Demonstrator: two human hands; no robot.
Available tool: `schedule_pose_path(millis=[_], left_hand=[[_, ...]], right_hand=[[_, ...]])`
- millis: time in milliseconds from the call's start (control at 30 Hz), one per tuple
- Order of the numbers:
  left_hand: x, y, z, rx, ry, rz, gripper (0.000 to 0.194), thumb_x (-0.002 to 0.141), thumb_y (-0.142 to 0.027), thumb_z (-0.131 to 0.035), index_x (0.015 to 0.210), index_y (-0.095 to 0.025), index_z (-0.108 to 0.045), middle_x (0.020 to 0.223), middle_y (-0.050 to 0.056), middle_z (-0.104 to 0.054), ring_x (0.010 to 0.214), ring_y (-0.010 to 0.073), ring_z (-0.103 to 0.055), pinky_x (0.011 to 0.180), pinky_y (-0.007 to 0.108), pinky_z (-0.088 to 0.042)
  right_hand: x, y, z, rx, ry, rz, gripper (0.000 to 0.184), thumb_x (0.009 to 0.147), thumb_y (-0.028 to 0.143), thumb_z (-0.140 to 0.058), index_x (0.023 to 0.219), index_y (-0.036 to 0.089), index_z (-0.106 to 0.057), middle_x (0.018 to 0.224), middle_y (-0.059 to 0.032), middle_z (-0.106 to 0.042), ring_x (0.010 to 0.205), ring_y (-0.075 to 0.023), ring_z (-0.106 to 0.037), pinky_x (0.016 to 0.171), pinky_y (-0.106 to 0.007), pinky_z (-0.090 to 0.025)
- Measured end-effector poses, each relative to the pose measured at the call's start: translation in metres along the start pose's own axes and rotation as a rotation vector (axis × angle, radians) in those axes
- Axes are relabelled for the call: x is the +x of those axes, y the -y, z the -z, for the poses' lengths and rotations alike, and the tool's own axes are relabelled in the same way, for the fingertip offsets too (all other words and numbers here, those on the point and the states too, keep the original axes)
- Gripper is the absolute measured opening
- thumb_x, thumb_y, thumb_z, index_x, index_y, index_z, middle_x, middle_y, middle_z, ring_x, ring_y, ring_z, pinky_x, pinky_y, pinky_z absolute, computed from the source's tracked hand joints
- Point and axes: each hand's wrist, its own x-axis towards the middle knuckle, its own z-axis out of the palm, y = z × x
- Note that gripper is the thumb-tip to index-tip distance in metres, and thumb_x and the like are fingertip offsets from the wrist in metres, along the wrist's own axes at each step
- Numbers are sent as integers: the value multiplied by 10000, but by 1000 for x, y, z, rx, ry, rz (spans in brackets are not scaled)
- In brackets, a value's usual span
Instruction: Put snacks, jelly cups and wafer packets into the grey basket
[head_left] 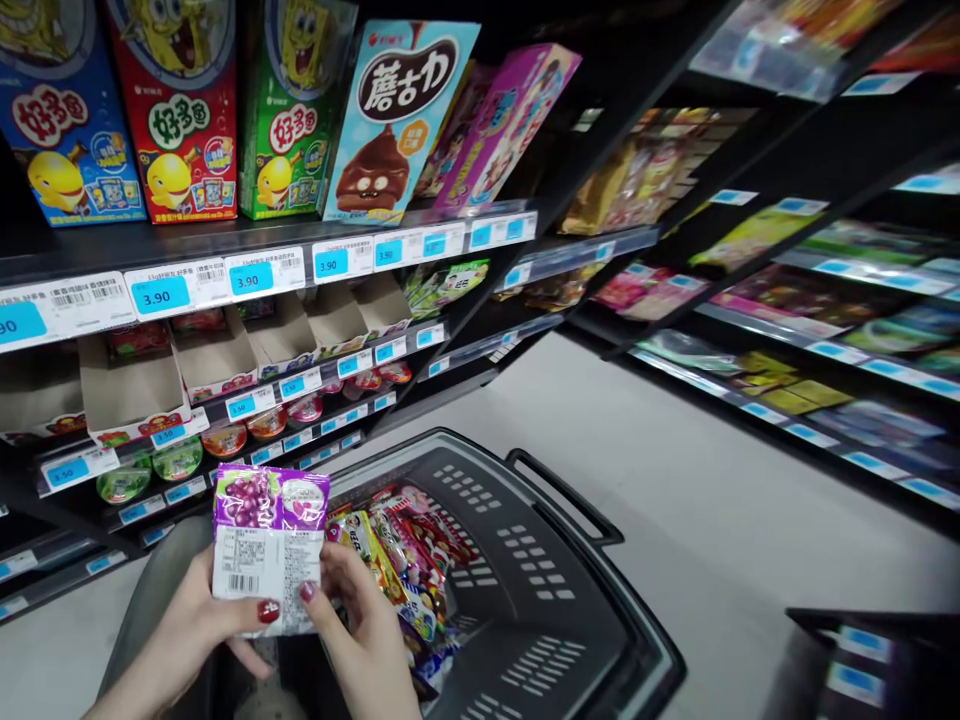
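Note:
Both my hands hold a small purple grape snack packet (268, 545), its white label side with a barcode facing me. My left hand (196, 630) grips its lower left edge with the thumb on the front. My right hand (365, 630) pinches its lower right edge. The packet is held over the near rim of a black shopping basket (540, 560), which contains several colourful snack packets (409, 565).
Black store shelves on the left carry cartoon snack boxes (180, 110), a mushroom-chocolate box (394, 120), cardboard display trays (135, 390) and jelly cups (176, 458), with blue price tags. More shelves run along the right. Pale aisle floor (697, 490) lies between.

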Motion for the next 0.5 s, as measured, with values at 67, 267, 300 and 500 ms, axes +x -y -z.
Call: schedule_pose_path(millis=[67,267,300,500], left_hand=[[0,-1,-1,4,2,21,550,573,-272,-752,1051,-82,-558,947,144,-688,763,279,-645,398,278,-549],[5,1,-3,-21,-78,128,485,633,-277,-716,1049,-95,-549,869,103,-665,681,243,-638,347,289,-539],[6,2,-3,-25,-83,135,489,637,-286,-716,1054,-94,-546,859,102,-663,679,243,-638,346,292,-541],[16,7,-4,-101,-130,168,591,740,-418,-627,1194,-83,-453,1002,167,-651,718,260,-654,364,335,-561]], right_hand=[[1,-5,-1,36,-3,-37,277,759,404,-584,907,170,-568,719,-18,-565,646,-148,-518,612,-243,-433],[5,-18,-1,121,-49,-119,306,732,449,-615,830,160,-584,710,-25,-595,630,-143,-521,577,-231,-417],[6,-18,-1,137,-60,-131,310,726,449,-624,830,159,-591,699,-22,-597,623,-143,-522,570,-228,-415],[4,-16,0,359,-108,-164,313,709,394,-668,924,169,-651,845,-44,-670,763,-174,-595,677,-243,-467]])
